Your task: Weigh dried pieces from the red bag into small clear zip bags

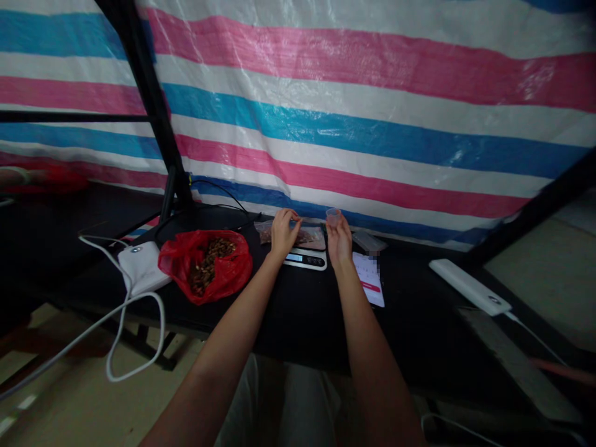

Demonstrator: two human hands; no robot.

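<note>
Raised near the back of the black table, my right hand (339,243) is closed around a small clear plastic cup (332,216), held upright. My left hand (282,232) is over the left part of a white digital scale (313,261); its thumb and forefinger are pinched together, and whatever may be between them is too small to make out. The scale's lit display shows beside the left wrist. Behind that hand lies a clear plastic bag (263,231) with brownish contents. An open red plastic bag (173,261) full of small brown pieces, perhaps seeds or shells, sits left of my arms.
A phone (370,282) with a bright screen lies right of the scale, a clear packet (369,241) behind it. White power banks with cables stand at left (144,266) and right (470,288). Striped sheeting (326,149) hangs behind. Another person's arm (13,176) shows far left.
</note>
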